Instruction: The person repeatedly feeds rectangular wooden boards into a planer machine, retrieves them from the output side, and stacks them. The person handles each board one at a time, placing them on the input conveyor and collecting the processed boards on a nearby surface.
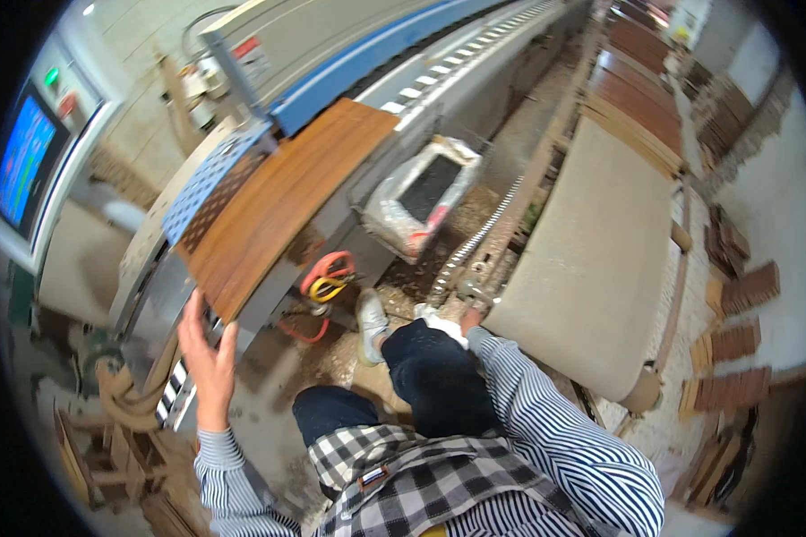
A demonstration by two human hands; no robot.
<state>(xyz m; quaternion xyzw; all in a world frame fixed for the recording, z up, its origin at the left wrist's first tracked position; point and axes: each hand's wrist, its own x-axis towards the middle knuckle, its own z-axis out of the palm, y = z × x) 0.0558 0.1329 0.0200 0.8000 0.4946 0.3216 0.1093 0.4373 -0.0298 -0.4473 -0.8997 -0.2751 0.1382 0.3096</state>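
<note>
Sawdust and offcuts litter the workshop floor [349, 353] around a long grey and blue machine [349, 54] with a lit control screen [22, 161] at its near end. On the machine's feed table lies a brown wood-grain panel [278, 206], its long axis running up and away from the person's left hand [208, 358]. That hand is open, fingers spread, pressing flat against the panel's near end rather than gripping it, so the panel lies directly ahead of the palm. The right hand [470, 318] rests well off to the side by a pale padded bench [591, 251], empty as far as can be seen, and is the farther one.
</note>
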